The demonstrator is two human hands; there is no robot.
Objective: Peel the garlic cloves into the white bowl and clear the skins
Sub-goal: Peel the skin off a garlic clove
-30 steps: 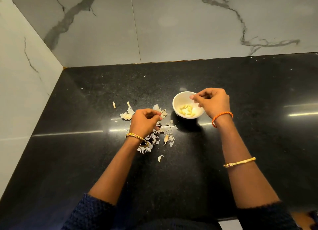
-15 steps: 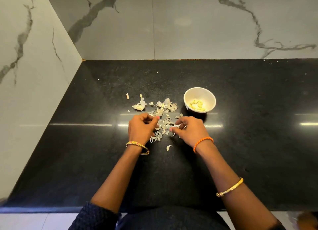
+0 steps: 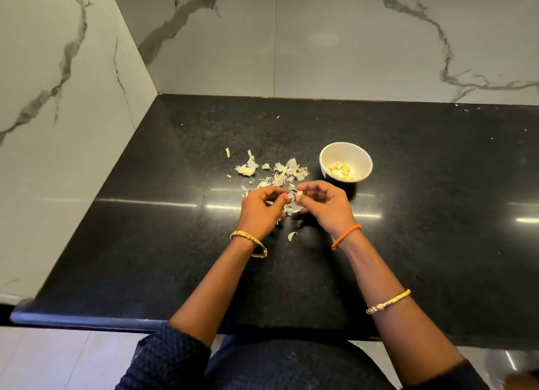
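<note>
I see both hands meeting over the skins (image 3: 280, 176) mid-counter, left hand (image 3: 261, 211) and right hand (image 3: 328, 207) pinching one small clove (image 3: 298, 197) between their fingertips, with the bowl (image 3: 346, 162) just beyond the right hand, toward the back edge.

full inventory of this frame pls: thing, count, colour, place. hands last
white bowl: one, white, on the countertop, right of the skins
peeled garlic cloves: a small heap, exact count unclear, pale yellow, inside the white bowl
garlic skins: many loose scraps, off-white, scattered on the countertop left of the bowl, some under the hands
garlic clove: one, whitish, pinched between both hands' fingertips
countertop: one, black speckled, fills the middle of the view
wall tiles: white marble with grey veins, behind and to the left
bangles: gold, one on each arm; plus an orange cord on the right wrist
left hand: holds the clove
right hand: holds the clove
</note>
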